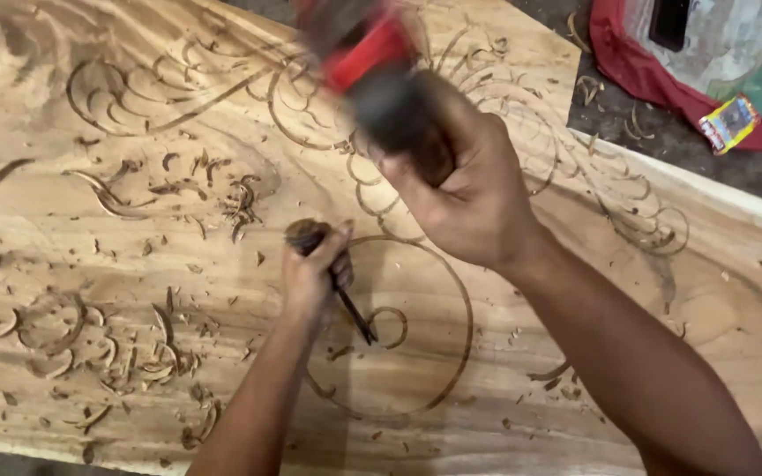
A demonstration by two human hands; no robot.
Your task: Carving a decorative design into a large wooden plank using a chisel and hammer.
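A wide pale wooden panel point(90, 238) fills the view, cut with curling scroll grooves and a large circle outline point(462, 300). My left hand point(310, 273) grips a chisel point(350, 304) with a worn wooden butt, its dark blade slanting down to the wood inside the circle beside a small carved curl. My right hand point(460, 185) is raised above it, closed around a mallet point(372, 66) with a red and dark head, blurred by motion.
Curled wood shavings point(160, 353) lie scattered over the left half of the panel. Past the panel's far right edge, on a dark floor, sits a red cloth item point(654, 75) and a small colourful packet point(728, 123).
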